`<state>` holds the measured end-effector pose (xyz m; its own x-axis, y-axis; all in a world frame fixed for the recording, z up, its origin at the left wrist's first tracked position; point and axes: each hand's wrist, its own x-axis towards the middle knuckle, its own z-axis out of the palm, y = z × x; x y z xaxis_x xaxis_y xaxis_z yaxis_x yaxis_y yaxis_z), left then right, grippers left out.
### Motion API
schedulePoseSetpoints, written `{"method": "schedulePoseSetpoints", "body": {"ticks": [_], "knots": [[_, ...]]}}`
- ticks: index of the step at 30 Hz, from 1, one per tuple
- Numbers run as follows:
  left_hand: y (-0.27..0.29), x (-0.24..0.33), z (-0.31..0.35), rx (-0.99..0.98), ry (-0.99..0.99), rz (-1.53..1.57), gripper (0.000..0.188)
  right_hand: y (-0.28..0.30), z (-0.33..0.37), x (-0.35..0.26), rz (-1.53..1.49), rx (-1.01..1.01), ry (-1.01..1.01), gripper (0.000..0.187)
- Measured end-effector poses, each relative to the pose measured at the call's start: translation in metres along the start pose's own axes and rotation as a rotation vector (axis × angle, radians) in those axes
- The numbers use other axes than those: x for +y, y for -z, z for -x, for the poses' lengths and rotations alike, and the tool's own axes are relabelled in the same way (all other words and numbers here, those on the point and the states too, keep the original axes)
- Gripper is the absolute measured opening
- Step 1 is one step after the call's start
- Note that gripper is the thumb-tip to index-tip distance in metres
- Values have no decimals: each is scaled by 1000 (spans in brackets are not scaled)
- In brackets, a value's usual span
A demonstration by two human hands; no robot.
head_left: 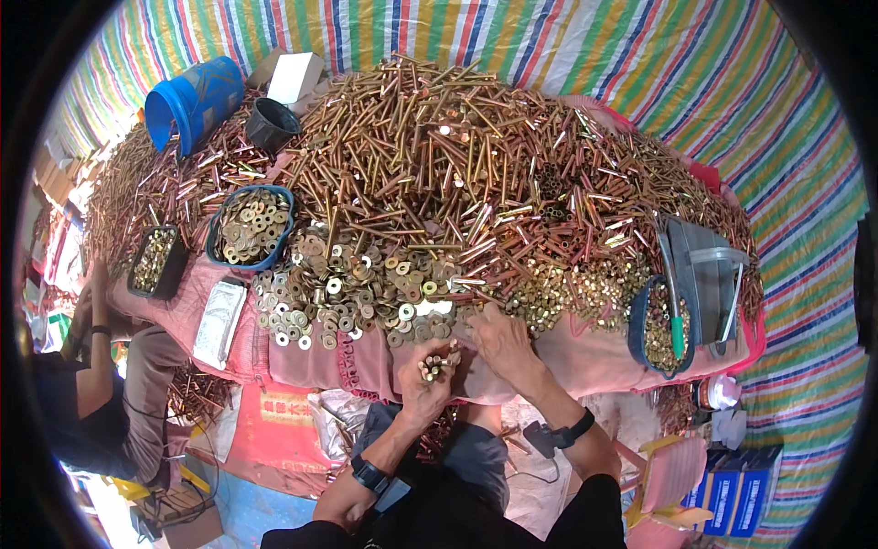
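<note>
My left hand (425, 389), near the front edge of the pink cloth (302, 366), is closed around a bundle of short metal bolts (439, 363) whose brassy ends point up. Just to its right, my right hand (506, 346) reaches down with curled fingers where the washers, sleeves and nuts meet; whatever its fingertips hold is hidden. Loose flat washers (343, 293) spread in front and left of my hands. A heap of small brassy nuts (585, 288) lies to the right. Behind rises a big mound of long, gold-coloured bolts (393, 137), with metal sleeves (572, 206) on its right side.
A blue-rimmed washer basin (213, 240) and a black tray of nuts (171, 286) stand left; a dark nut basket (637, 340) and grey scoop-like bin (704, 247) stand right. A blue bucket (206, 101) lies behind. Another person's arm (98, 339) is at far left.
</note>
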<state>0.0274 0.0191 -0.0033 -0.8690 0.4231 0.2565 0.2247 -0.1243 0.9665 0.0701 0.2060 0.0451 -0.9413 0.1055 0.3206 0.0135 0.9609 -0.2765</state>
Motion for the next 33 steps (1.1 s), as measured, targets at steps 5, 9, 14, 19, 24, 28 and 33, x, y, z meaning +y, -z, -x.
{"method": "schedulePoseSetpoints", "body": {"ticks": [5, 9, 14, 19, 24, 28, 33], "knots": [[-1, 3, -1, 6, -2, 10, 32, 18, -2, -7, -764, -46, -415, 21], [-3, 3, -2, -5, -52, 36, 32, 35, 2, -24, -1070, -106, -505, 24], [-2, -1, 0, -44, 35, 122, 33, 46, -1, -33, -540, -32, -109, 20], [-3, -9, 2, -31, 11, 93, 33, 42, -3, -34, -671, 82, -20, 20], [-3, -12, 2, -26, -21, 34, 36, 39, 2, -40, -739, 117, -61, 20], [-1, -10, 0, -52, 56, 102, 37, 41, 0, -45, -587, 179, 45, 19], [3, -6, -2, -105, 107, 188, 33, 50, 1, -52, -601, 93, -126, 22]]}}
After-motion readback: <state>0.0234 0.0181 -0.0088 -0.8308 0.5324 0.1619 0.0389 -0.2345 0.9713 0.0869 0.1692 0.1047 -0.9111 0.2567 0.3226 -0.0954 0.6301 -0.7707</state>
